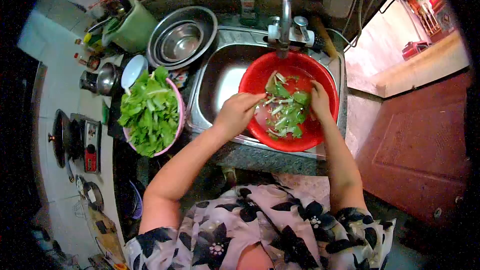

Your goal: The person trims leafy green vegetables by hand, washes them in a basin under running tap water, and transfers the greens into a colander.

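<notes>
A red plastic basin (329, 77) holds water and loose leafy greens (290, 112) with pale stems. My left hand (239, 111) is at the basin's left rim, its fingers drawn together at the edge of the greens. Whatever lies between those fingertips is too small to make out. On the basin's right side my right hand (320, 101) reaches inside, fingers stretched and slightly curved beside the leaves. Its lower fingers are partly hidden. The basin rests over the right part of a steel sink (202, 87), below the faucet (286, 17).
Left of the sink stands a pink-rimmed basket (181, 110) heaped with green leaves (150, 112). Behind it are nested steel bowls (182, 42), a white bowl (134, 70) and a green container (132, 27). A dish-soap bottle (247, 5) stands behind the sink. A brown door (415, 145) is at right.
</notes>
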Tool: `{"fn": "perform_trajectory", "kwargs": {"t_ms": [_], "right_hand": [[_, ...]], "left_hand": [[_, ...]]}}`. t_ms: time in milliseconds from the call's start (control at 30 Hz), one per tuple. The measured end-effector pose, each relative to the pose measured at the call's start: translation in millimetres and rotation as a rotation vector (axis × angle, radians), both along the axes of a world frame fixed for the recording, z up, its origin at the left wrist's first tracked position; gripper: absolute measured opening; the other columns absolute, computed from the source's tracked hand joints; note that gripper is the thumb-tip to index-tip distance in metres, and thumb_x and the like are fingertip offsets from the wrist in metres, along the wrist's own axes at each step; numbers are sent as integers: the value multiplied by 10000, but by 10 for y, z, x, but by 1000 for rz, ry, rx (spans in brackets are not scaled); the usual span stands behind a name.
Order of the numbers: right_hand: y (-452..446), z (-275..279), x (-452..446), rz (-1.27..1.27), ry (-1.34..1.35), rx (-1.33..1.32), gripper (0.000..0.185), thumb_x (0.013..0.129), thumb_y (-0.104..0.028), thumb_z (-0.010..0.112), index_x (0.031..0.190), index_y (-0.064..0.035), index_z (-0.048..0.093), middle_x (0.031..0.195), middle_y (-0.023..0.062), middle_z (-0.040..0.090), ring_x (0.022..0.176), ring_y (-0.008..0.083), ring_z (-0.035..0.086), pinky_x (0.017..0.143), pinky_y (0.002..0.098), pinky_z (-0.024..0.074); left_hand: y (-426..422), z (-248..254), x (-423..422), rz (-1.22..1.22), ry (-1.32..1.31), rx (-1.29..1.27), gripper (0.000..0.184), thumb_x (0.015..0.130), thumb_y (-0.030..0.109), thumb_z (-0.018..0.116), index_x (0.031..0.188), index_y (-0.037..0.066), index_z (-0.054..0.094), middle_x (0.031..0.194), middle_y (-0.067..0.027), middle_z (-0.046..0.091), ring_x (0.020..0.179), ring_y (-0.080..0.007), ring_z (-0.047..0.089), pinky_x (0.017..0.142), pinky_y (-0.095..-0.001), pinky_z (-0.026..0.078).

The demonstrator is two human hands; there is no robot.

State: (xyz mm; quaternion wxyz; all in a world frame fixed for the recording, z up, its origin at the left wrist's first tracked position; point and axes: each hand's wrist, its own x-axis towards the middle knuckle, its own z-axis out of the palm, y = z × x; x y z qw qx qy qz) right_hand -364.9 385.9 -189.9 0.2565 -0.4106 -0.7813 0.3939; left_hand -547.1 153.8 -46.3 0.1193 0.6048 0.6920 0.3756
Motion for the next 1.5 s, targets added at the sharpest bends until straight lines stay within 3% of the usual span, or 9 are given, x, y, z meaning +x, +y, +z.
{"fn": "perform_trajectory", "kwargs": {"t_ms": [300, 433, 600, 767, 1033, 1233, 1400, 1467, 1500], "right_hand": [[326, -294, -526, 338, -310, 589, 363, 846, -249, 505, 1171, -88, 514, 1210, 186, 478, 1128, 361, 439, 947, 434, 364], [262, -260, -307, 520, -536, 351, 421, 892, -419, 381, 1225, -189, 499, 1244, 197, 445, 1136, 376, 431, 941, 502, 362], [224, -170, -73, 833, -592, -62, 470, 909, -441, 366, 1229, -120, 492, 1180, 202, 468, 1092, 384, 450, 947, 447, 351], [25, -335, 56, 929, -551, -430, 576, 919, -488, 279, 1353, -110, 301, 1320, 223, 387, 1235, 381, 347, 1034, 410, 284], [-726, -244, -32, 6, 251, -1248, 616, 880, -443, 484, 1328, -86, 258, 1224, 154, 445, 1094, 261, 455, 937, 373, 381], [-870, -240, -240, -106, 496, -646, 363, 884, -235, 539, 1183, -111, 374, 968, 66, 498, 838, 162, 495, 699, 306, 448], [-975, 281, -321, -119, 744, -164, 446, 870, -199, 529, 1256, -67, 349, 1167, 105, 462, 1040, 220, 460, 911, 325, 373], [-1023, 126, -389, -227, 586, -586, 433, 863, -169, 520, 1260, -73, 376, 1233, 83, 424, 1109, 211, 416, 964, 339, 329], [-1074, 96, -441, -256, 528, -686, 427, 870, -181, 510, 1260, -73, 377, 1232, 84, 424, 1113, 212, 413, 968, 340, 324]], "left_hand": [[1736, -1712, -146, 117, 556, -268, 445, 816, 289, 523, 1213, 94, 483, 1195, -144, 496, 1098, -334, 470, 909, -430, 380], [1664, -1671, -52, 14, 277, -865, 602, 854, 566, 358, 1320, 186, 374, 1348, -148, 367, 1231, -356, 345, 1027, -476, 265], [1357, -2405, -135, -401, -20, -848, 474, 917, 446, 341, 1270, 146, 444, 1345, -176, 370, 1246, -349, 332, 1034, -429, 268], [1124, -1662, 259, -258, -700, -952, 484, 937, 447, 293, 1280, 128, 416, 1260, -109, 478, 1142, -261, 464, 964, -390, 373], [1056, -2233, 868, 374, -1940, -568, 449, 904, 489, 375, 1192, 161, 480, 962, -42, 644, 734, -234, 628, 686, -389, 526], [1006, -1316, 1170, 400, -1842, -108, 418, 920, 447, 350, 1161, 137, 493, 1089, -30, 552, 980, -192, 517, 887, -334, 399], [938, -1090, 1224, 307, -267, 320, 476, 957, 326, 228, 1254, 5, 416, 1246, -183, 467, 1177, -290, 420, 1014, -375, 288], [1011, -1276, 1107, 377, -1396, 44, 424, 948, 307, 284, 1182, 13, 481, 1222, -168, 484, 1122, -282, 454, 990, -369, 318], [1170, -1763, 1241, 558, -1285, -150, 416, 933, 309, 313, 1193, 22, 465, 1204, -169, 491, 1102, -299, 457, 965, -386, 338]]}}
